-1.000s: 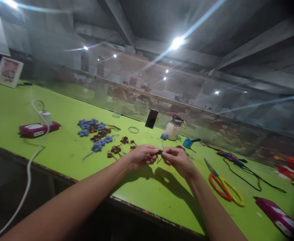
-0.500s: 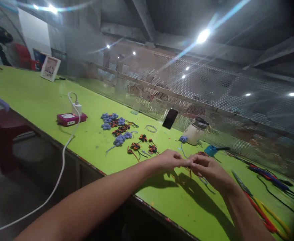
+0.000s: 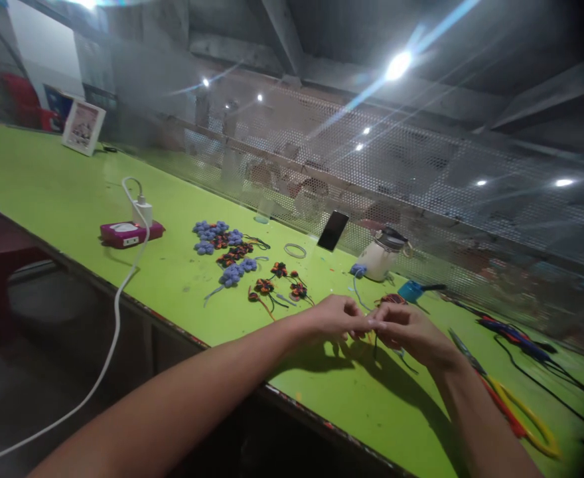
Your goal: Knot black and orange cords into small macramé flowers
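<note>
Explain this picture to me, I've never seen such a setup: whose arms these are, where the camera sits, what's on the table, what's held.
There is no machine: these are a person's bare arms, seen by a camera worn on their head, looking forward and down. The left hand and right hand meet at the fingertips, seemingly pinching a dark thread; the fingers hide anything more. On the green table are bluish flowers, black-and-orange flowers, scissors, a phone, a pale jug and a purple power socket.
</note>
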`<state>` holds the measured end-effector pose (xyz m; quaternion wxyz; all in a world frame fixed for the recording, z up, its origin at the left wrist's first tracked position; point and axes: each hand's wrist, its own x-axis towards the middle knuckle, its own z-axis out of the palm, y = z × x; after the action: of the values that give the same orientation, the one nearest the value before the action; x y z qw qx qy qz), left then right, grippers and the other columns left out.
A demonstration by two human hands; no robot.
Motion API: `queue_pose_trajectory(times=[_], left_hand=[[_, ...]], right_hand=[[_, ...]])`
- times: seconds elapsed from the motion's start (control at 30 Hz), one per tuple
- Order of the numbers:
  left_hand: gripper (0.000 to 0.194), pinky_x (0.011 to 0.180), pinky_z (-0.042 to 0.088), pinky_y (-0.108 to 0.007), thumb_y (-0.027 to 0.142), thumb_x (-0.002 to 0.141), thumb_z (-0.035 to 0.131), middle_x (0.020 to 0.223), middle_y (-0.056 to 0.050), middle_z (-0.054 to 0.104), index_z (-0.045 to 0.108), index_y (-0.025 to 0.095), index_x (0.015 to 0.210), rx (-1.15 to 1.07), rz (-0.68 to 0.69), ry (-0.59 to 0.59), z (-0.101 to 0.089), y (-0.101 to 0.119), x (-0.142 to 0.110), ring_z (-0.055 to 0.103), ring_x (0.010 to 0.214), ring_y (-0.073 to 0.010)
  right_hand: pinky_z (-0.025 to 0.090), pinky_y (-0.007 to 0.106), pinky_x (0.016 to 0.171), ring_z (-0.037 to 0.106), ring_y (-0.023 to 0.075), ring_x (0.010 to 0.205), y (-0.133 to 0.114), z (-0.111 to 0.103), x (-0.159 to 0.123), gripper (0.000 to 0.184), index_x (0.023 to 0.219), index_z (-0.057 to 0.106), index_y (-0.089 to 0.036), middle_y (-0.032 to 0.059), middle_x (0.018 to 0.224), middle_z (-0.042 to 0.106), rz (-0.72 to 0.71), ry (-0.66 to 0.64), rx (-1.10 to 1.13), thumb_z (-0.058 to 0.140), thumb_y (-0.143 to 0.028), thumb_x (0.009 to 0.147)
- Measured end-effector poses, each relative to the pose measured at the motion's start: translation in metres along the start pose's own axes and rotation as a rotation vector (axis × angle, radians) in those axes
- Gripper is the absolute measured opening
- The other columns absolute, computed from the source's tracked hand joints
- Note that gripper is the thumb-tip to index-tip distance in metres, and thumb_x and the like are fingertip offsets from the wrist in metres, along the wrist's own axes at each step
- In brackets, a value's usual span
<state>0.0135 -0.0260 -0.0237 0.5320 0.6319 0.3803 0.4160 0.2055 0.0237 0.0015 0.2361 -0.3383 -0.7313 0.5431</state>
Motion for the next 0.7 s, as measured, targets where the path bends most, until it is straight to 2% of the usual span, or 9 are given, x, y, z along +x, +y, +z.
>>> queue_pose_trajectory(times=[0.13,0.17,0.27,0.37,0.4,0.47,0.6,0.7], left_hand=[[0.038,0.053,0.04,-0.026,0.05,0.063,0.067,0.069,-0.008,0.061,0.058,0.015,0.071,0.056,-0.029,0.02,-0.006,0.005,-0.001,0.055,0.06,-0.0149],[0.038,0.053,0.04,-0.026,0.051,0.066,0.064,0.069,-0.009,0.062,0.059,0.014,0.072,0.054,-0.045,0.071,-0.012,0.01,-0.003,0.056,0.06,-0.0154],[0.034,0.059,0.041,-0.027,0.047,0.074,0.057,0.078,-0.011,0.065,0.06,0.013,0.076,0.086,0.055,0.381,-0.045,0.036,-0.01,0.058,0.067,-0.0154],[0.023,0.062,0.039,-0.025,0.035,0.073,0.061,0.081,-0.009,0.064,0.06,0.013,0.08,0.16,0.115,0.554,-0.086,0.064,-0.017,0.058,0.071,-0.0139],[0.02,0.061,0.039,-0.025,0.032,0.071,0.063,0.078,-0.009,0.065,0.062,0.012,0.078,0.263,0.124,0.615,-0.097,0.071,-0.019,0.058,0.069,-0.0142],[0.019,0.059,0.039,-0.026,0.031,0.07,0.062,0.073,-0.008,0.066,0.066,0.013,0.077,0.537,0.062,0.648,-0.117,0.079,-0.023,0.057,0.064,-0.0141],[0.017,0.055,0.037,-0.028,0.028,0.066,0.062,0.065,-0.009,0.065,0.068,0.012,0.071,0.723,-0.053,0.727,-0.142,0.074,-0.037,0.055,0.058,-0.0167],[0.017,0.055,0.038,-0.028,0.025,0.061,0.066,0.066,-0.009,0.067,0.07,0.013,0.071,0.813,-0.162,0.597,-0.15,0.057,-0.051,0.057,0.058,-0.0183]], right_hand=[[0.032,0.021,0.041,0.045,0.0077,0.045,0.002,0.003,0.002,0.022,0.068,0.063,-0.012,0.0,0.054,0.055,-0.013,-0.005,0.02,0.075,-0.03,0.065],[0.033,0.021,0.041,0.046,0.0079,0.045,0.004,0.005,0.002,0.022,0.068,0.062,-0.012,-0.0005,0.053,0.055,-0.012,-0.009,0.029,0.075,-0.03,0.064],[0.034,0.021,0.041,0.048,0.0079,0.045,0.008,0.011,0.005,0.022,0.067,0.061,-0.012,0.0,0.056,0.057,-0.004,-0.021,0.038,0.074,-0.03,0.065],[0.034,0.021,0.04,0.048,0.0078,0.043,0.011,0.014,0.007,0.022,0.067,0.06,-0.012,-0.0016,0.052,0.055,-0.007,-0.014,0.043,0.073,-0.03,0.066],[0.033,0.02,0.04,0.048,0.0075,0.042,0.011,0.014,0.008,0.022,0.067,0.059,-0.012,-0.0021,0.051,0.054,-0.014,-0.012,0.047,0.072,-0.03,0.066],[0.033,0.02,0.04,0.047,0.0071,0.041,0.011,0.016,0.009,0.022,0.068,0.06,-0.012,-0.0028,0.049,0.054,-0.024,-0.018,0.046,0.072,-0.03,0.066],[0.034,0.02,0.04,0.048,0.0073,0.04,0.011,0.021,0.01,0.02,0.068,0.062,-0.012,-0.0024,0.046,0.055,-0.011,-0.062,0.014,0.072,-0.028,0.066],[0.034,0.02,0.041,0.047,0.0072,0.039,0.013,0.024,0.012,0.019,0.068,0.062,-0.012,-0.0017,0.045,0.055,0.017,-0.078,-0.036,0.07,-0.029,0.067]])
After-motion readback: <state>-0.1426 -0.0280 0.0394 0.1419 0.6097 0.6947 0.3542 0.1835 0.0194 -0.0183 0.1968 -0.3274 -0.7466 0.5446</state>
